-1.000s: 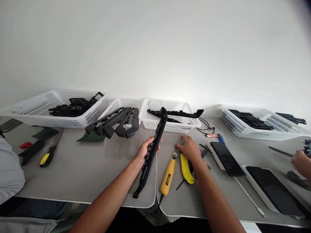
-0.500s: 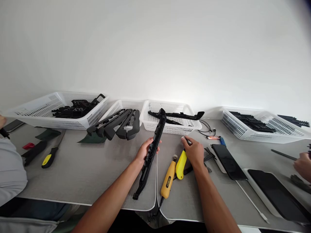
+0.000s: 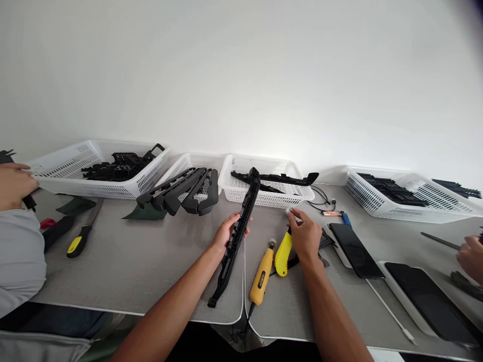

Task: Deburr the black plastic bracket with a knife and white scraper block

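Observation:
My left hand [image 3: 228,231] is closed around the middle of a long black plastic trim piece [image 3: 238,229], held at a slant with its bent end up by the basket. My right hand [image 3: 306,235] is low over the table, fingers pinched together at a small whitish thing that I cannot make out. Just below that hand lies a tool with a yellow handle [image 3: 283,255], its upper end partly hidden by the fingers. To the left of it rests a yellow corded rotary tool [image 3: 261,276]. Black strips [image 3: 327,240] lie partly behind my right wrist.
Behind my hands, a white basket [image 3: 241,196] holds more black trim pieces. Another basket [image 3: 188,160] carries dark grey curved parts [image 3: 186,193]. Phones [image 3: 356,251] lie at the right, and a yellow-black handled tool [image 3: 78,242] at the left. Co-workers' hands [image 3: 17,183] show at both sides.
My right hand has moved slightly right and its fingertips have lifted a little. The left hand keeps its hold on the trim piece. The left co-worker's hand has come further into view.

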### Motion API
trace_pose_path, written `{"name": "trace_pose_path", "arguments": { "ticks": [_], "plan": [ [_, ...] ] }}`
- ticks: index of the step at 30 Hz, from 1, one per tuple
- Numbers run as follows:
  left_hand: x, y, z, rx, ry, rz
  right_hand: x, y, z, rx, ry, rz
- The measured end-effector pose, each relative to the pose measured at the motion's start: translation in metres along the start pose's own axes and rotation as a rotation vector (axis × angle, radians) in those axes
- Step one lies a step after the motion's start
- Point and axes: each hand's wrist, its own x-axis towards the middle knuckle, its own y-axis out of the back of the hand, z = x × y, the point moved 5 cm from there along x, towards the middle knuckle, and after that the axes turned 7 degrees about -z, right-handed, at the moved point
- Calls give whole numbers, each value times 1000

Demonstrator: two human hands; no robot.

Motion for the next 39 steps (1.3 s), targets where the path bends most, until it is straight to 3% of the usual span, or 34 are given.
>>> {"name": "trace_pose_path", "arguments": {
  "ticks": [14,23,39],
  "plan": [
    [0,1,0,45,-6,-4,-1,10,-6,149,81,89],
    [-2,-1,2,59,3,-4,-14,-14,-23,447,56,-195],
    [-4,-5,2,48,10,-8,-25,-38,-45,708,-13,-472]
  ]
}}
